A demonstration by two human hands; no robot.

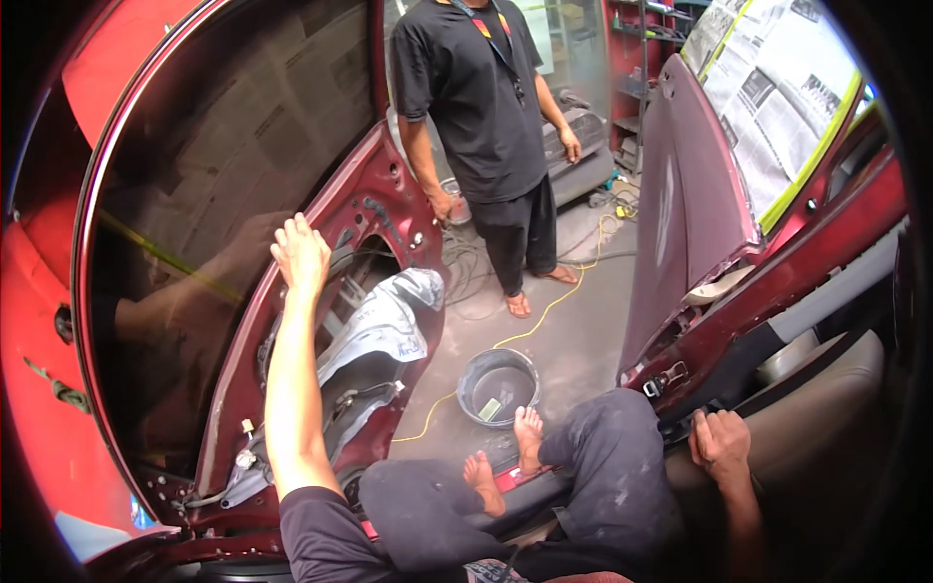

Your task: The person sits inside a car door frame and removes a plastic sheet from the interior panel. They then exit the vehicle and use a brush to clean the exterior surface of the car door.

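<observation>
My left hand [299, 253] is curled over the window-sill edge of the open maroon door [369, 175], beside its dark glass [194, 117]. The door's inner panel is exposed, with openings, wiring and a loose silvery sheet [394, 316]. At lower right my right hand [719, 447] has its fingers curled at a dark edge beside the beige seat [826, 389]; what it grips is unclear. My bare feet rest near the sill [515, 478], by a dark bucket [486, 364] holding a small pale green item.
A person in black [471, 117] stands barefoot ahead. To the right is another maroon door [680, 223] with newspaper-masked glass [768, 97]. A yellow cord [525, 333] and grey hoses cross the floor [573, 360]. A red shelf rack [630, 87] stands behind.
</observation>
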